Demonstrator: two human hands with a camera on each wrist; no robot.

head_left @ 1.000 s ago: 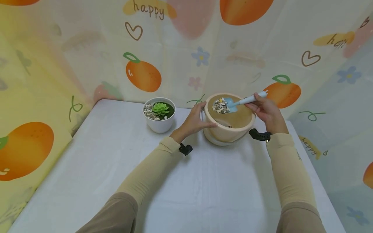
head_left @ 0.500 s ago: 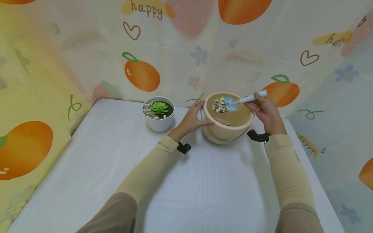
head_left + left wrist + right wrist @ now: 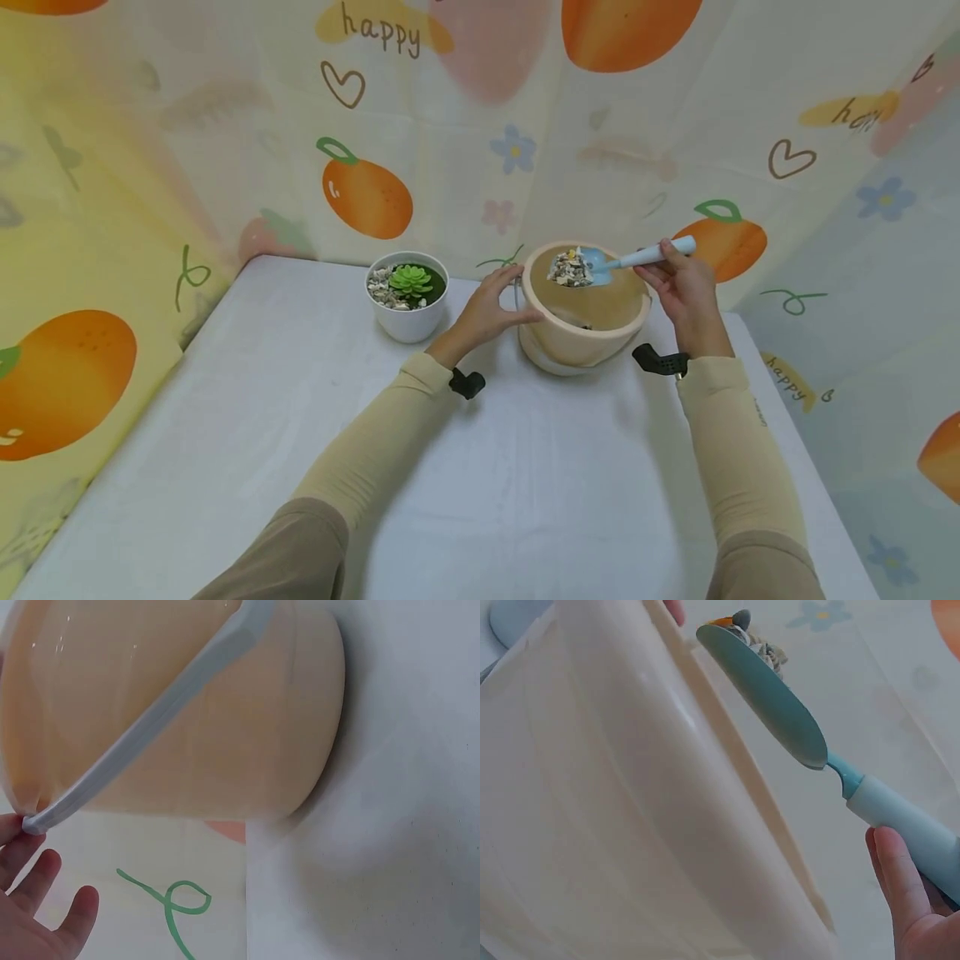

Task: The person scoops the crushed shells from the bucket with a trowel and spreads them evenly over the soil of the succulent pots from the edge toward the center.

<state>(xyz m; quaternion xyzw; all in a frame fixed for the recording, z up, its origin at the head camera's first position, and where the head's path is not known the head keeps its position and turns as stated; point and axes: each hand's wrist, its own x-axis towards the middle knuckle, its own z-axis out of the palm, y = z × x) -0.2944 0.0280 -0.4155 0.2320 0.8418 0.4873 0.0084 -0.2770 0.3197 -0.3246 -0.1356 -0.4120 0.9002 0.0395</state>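
Observation:
A peach-coloured bucket (image 3: 558, 343) stands at the back right of the table, its grey handle (image 3: 142, 739) folded down. At its left side is my left hand (image 3: 483, 312), thumb by the front rim and fingers spread; one fingertip touches the handle's end in the left wrist view. My right hand (image 3: 690, 304) grips a small blue toy shovel (image 3: 652, 253) by its pale handle. The shovel's scoop (image 3: 769, 697), heaped with small mixed pebbles (image 3: 570, 268), is held above the bucket's opening. A few dark bits show low inside the bucket.
Left of the bucket stands a white pot (image 3: 408, 323) with a green succulent (image 3: 410, 282) and pebbles (image 3: 382, 287) on one side. A patterned cloth (image 3: 465, 183) hangs right behind the white table (image 3: 517, 483).
My left hand has drawn back slightly to the left along the bucket's rim. The loaded shovel stays nearly in place over the bucket, its handle tipped slightly.

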